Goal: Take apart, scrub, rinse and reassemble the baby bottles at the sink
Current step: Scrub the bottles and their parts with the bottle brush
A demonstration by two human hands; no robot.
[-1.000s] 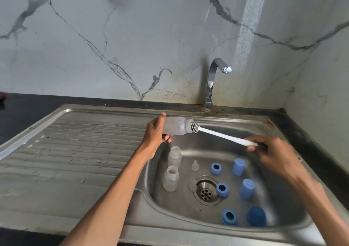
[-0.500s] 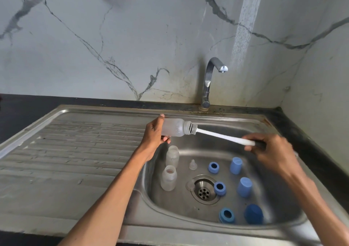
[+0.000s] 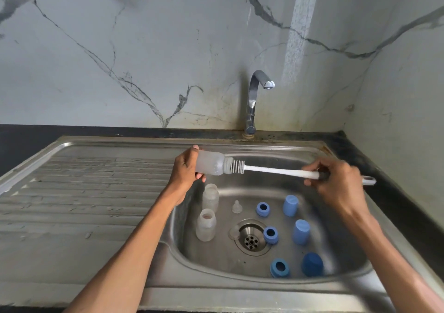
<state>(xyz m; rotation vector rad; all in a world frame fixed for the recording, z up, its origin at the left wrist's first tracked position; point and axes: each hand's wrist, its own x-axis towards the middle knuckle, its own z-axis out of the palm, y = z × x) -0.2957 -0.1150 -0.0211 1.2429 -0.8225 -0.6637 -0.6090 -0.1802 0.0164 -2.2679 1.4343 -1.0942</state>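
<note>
1. two hands are up over the stainless steel sink basin [image 3: 355,270], both busy with one bottle.
2. the left hand [image 3: 185,168] is wrapped around the base end of a frosted clear plastic baby bottle [image 3: 210,166], held on its side above the basin's back left corner, neck pointing right.
3. the right hand [image 3: 336,183] has its fingers curled round the handle of a long white bottle brush [image 3: 281,171]; the bristle end sits in the bottle's neck, some bristles showing just outside it.
4. down in the basin near the round metal drain [image 3: 251,240]: two more clear bottle bodies standing upright to its left, one [image 3: 210,197] further back, one [image 3: 206,225] closer.
5. a small clear silicone nipple [image 3: 237,207] sits just behind the drain.
6. three blue plastic screw rings: one [image 3: 262,209] behind the drain, one [image 3: 271,235] touching its right edge, one [image 3: 280,267] in front.
7. three blue caps right of the rings, two lighter ones [image 3: 290,205] [image 3: 301,231] and a darker one [image 3: 311,264] nearest the front.
8. curved chrome tap [image 3: 254,101] behind the basin, ribbed steel drainboard [image 3: 84,192] off to the left.
</note>
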